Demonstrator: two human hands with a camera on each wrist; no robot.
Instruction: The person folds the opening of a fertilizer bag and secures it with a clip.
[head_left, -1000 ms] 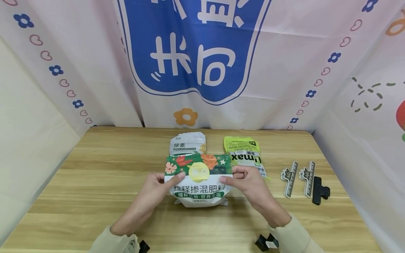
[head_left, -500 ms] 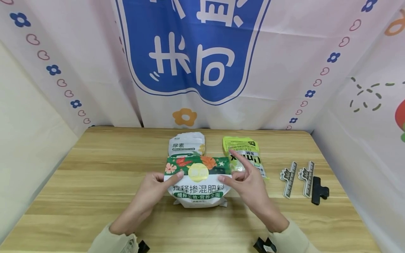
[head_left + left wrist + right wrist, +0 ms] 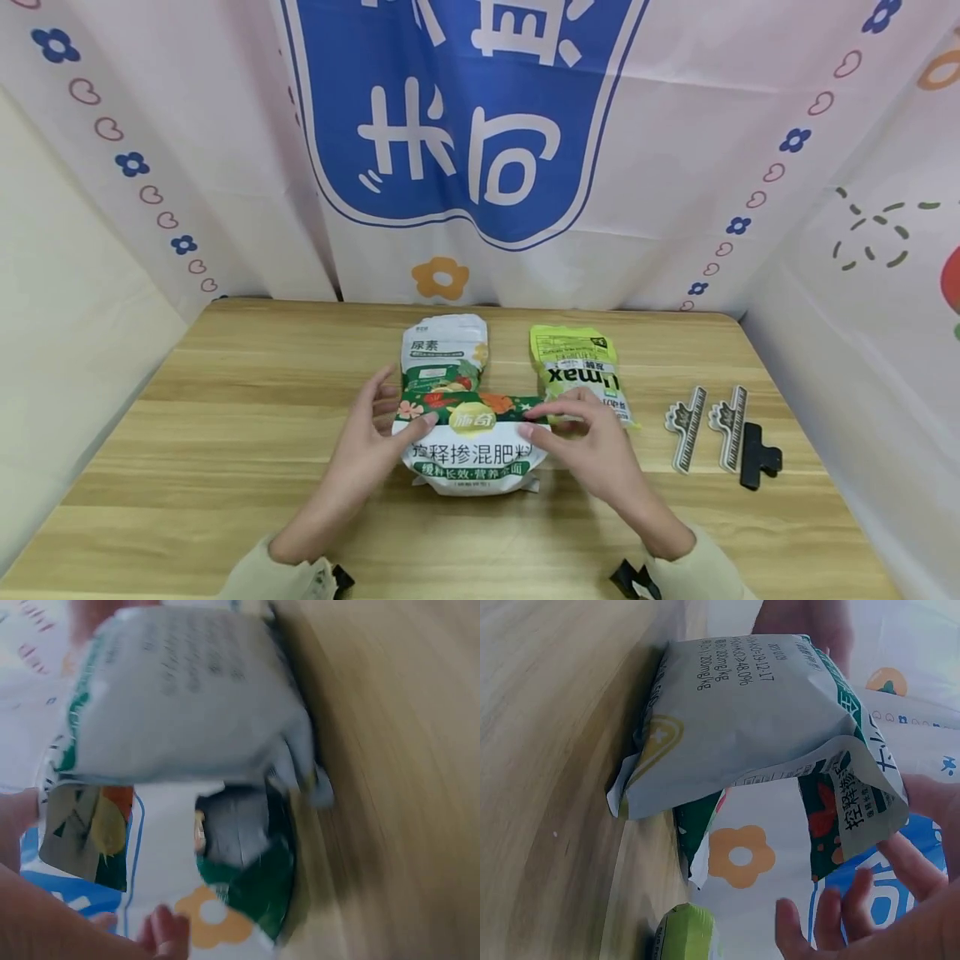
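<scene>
A white fertilizer bag (image 3: 472, 467) with a green, flower-printed top band stands upright at mid-table, the band tipped backward. My left hand (image 3: 367, 446) lays its thumb on the bag's front left; its other fingers are spread beside the bag, apart from it in the left wrist view. At the upper right, my right hand (image 3: 592, 442) pinches the top band between thumb and index finger. The remaining right fingers (image 3: 829, 919) are off the bag. Directly behind lies a white-and-green bag (image 3: 445, 350), partly hidden. A lime-green bag (image 3: 577, 367) lies behind my right hand.
Two silver clips (image 3: 688, 429) with ruler-like edges and a black clip (image 3: 760, 457) lie on the wooden table (image 3: 247, 400) at the right. A printed cloth (image 3: 465, 125) hangs behind the table's far edge.
The bag's top band has tipped back and looks shorter, showing more of the bag behind. My left fingers have spread off the bag. My right index finger lifted, then came down onto the band.
</scene>
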